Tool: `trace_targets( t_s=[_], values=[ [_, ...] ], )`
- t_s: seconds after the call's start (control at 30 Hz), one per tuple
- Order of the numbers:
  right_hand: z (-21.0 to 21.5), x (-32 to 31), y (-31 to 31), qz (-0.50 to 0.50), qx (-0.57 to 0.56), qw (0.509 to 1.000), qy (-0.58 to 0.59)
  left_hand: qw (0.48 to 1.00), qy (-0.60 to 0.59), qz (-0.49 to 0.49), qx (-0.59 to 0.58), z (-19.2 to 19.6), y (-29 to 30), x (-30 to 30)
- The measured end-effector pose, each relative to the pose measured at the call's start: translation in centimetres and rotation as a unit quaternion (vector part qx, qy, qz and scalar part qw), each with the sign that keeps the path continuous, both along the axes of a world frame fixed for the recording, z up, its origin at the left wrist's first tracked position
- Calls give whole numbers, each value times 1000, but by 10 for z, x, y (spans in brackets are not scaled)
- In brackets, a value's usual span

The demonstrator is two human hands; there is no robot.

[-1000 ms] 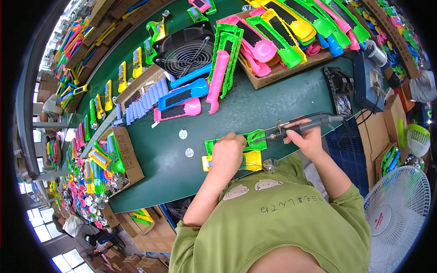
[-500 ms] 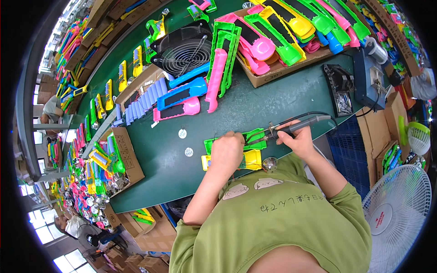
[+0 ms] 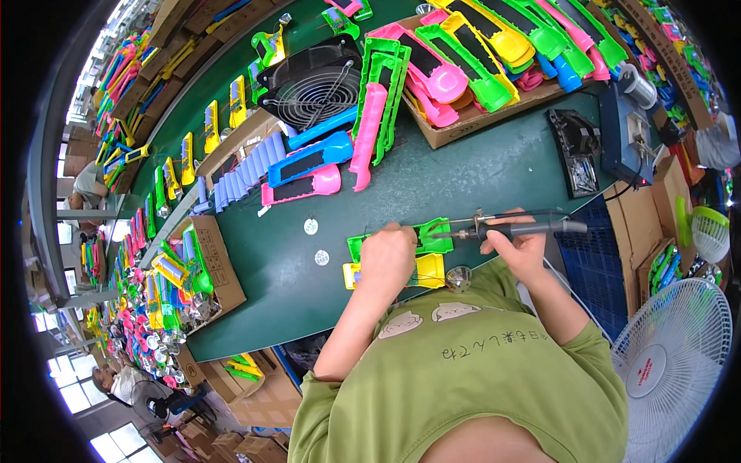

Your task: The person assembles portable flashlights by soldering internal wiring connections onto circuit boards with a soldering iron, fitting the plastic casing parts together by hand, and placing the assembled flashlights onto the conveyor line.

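My right hand (image 3: 522, 245) grips a dark-handled soldering iron (image 3: 532, 228), whose thin metal tip points left over a green plastic casing (image 3: 437, 238). Across the left part of that casing lies my left hand (image 3: 388, 256), its fingers curled closed; whatever they pinch is hidden beneath them. A yellow plastic casing (image 3: 430, 272) sits nearer to me, alongside the green one and partly covered by my left hand. Touching or close to its right end is a small round silver reflector (image 3: 458, 278). Thin wires show around the yellow casing.
Beyond my hands are stacked green and pink casings (image 3: 370, 139), lavender cylinders (image 3: 251, 170) and a black fan (image 3: 312, 89). A carton (image 3: 455, 133) of coloured casings stands at the far right, near a blue soldering station (image 3: 622, 139). Another carton (image 3: 218, 262) stands left.
My right hand has shifted right with the soldering iron, drawing its tip back from my left hand. The iron now lies more level. My left hand stays over the green casing.
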State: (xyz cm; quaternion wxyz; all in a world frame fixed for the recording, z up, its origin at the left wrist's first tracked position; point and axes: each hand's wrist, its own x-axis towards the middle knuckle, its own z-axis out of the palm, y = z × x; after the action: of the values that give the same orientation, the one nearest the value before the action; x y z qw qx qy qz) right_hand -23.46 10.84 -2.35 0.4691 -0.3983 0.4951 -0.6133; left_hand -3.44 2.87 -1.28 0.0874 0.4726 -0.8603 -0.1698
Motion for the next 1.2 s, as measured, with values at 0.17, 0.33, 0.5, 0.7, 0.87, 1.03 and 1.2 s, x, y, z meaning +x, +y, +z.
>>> trace_targets(
  t_s=[0.17, 0.33, 0.5, 0.7, 0.87, 1.03, 1.2],
  values=[
    [-7, 7, 3, -10, -120, 964, 237, 1000, -14, 2, -7, 1, 1, -1],
    [-4, 15, -14, 133, -142, 925, 326, 1000, -7, 3, -6, 2, 1, -1],
    [-14, 20, -20, 154, -131, 911, 359, 999, -32, -29, -1, 11, 9, 3],
    [-15, 18, -23, 137, -135, 909, 370, 962, 222, 0, -159, 75, 28, 31],
    [-17, 17, -24, 132, -151, 916, 346, 843, 464, 235, 139, 31, 12, 40],
    [-17, 13, -25, 139, -146, 918, 342, 707, 595, 268, 272, 15, 20, 42],
    [-6, 1, -26, 166, -115, 917, 344, 812, 489, 263, 178, 12, 20, 56]
  ],
)
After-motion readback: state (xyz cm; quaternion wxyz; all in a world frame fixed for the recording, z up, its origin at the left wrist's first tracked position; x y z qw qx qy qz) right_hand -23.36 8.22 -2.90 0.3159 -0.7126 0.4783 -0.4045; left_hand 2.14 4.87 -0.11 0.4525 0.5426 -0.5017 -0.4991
